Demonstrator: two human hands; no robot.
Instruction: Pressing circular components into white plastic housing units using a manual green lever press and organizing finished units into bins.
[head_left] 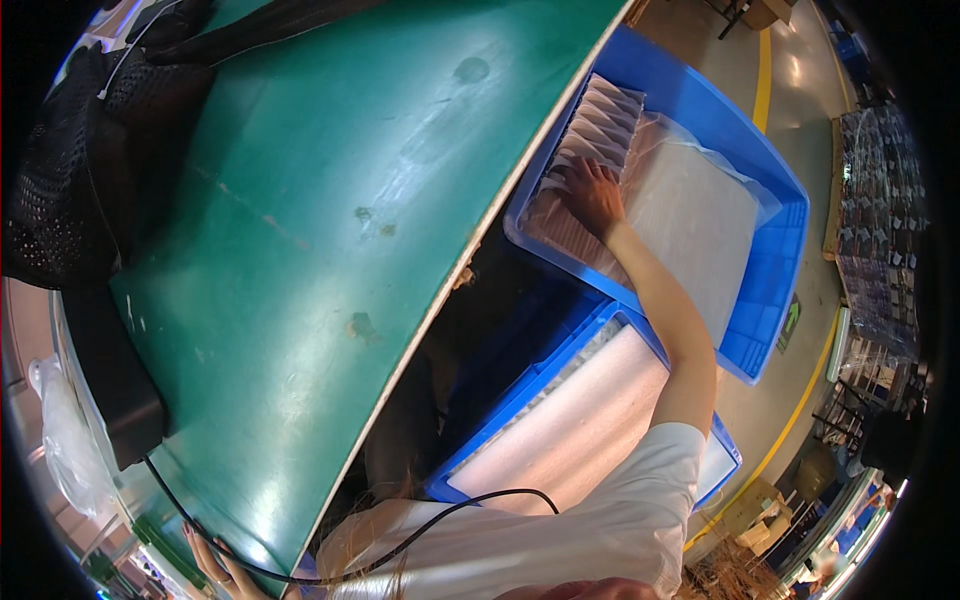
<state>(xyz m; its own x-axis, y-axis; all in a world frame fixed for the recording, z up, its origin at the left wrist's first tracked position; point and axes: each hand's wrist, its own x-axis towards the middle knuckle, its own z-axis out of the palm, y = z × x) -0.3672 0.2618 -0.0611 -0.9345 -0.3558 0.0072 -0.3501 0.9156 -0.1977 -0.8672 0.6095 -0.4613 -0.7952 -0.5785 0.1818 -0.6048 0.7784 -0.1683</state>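
My right hand point(592, 195) reaches into a large blue bin point(700, 95) to the right of the table. Its fingers bend over the near end of a row of white pieces with wavy, pleated-looking edges point(606, 115). The pieces stand packed together along the bin's left side, beside a translucent sheet point(695, 205) that covers much of the bin. My left hand point(215, 563) rests at the table's lower left edge, fingers stretched out and nothing visible in them.
The green tabletop point(300, 200) fills the left, bearing a black mesh bag point(75, 180) and a black box-shaped object point(115, 385). A black cable point(440, 512) crosses near my body. A second blue bin point(530, 385) holding a pale sheet point(570, 420) stands nearer me.
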